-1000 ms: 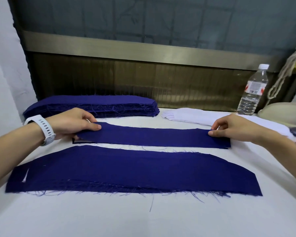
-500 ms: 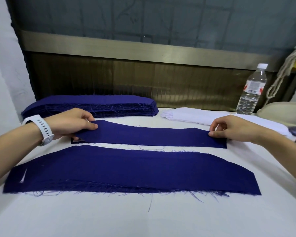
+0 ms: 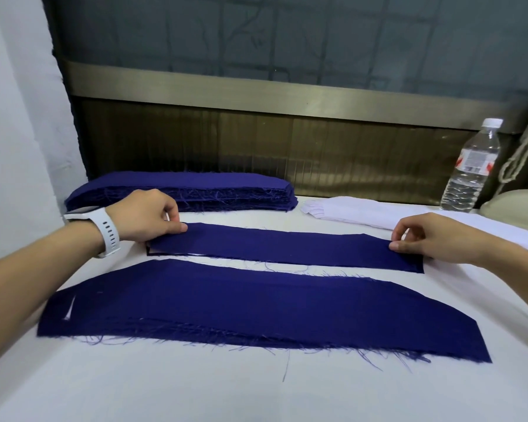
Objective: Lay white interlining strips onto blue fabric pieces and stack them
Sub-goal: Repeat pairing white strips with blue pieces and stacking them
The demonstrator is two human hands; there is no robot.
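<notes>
Your left hand [image 3: 144,217] pinches one end of the narrow blue fabric strip [image 3: 284,248]; your right hand [image 3: 433,239] pinches the other. Strip lies between the tall blue fabric stack [image 3: 189,191] and the wide frayed blue pile [image 3: 256,309].

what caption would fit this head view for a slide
Left hand and right hand pinch the ends of a narrow blue fabric strip beyond a wider blue pile on a white table.

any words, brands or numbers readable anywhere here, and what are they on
No text here can be read.
Water bottle label: red and white print, too blurred to read.
White wrist watch: its face is seen nearly edge-on, and no text shows.
</notes>
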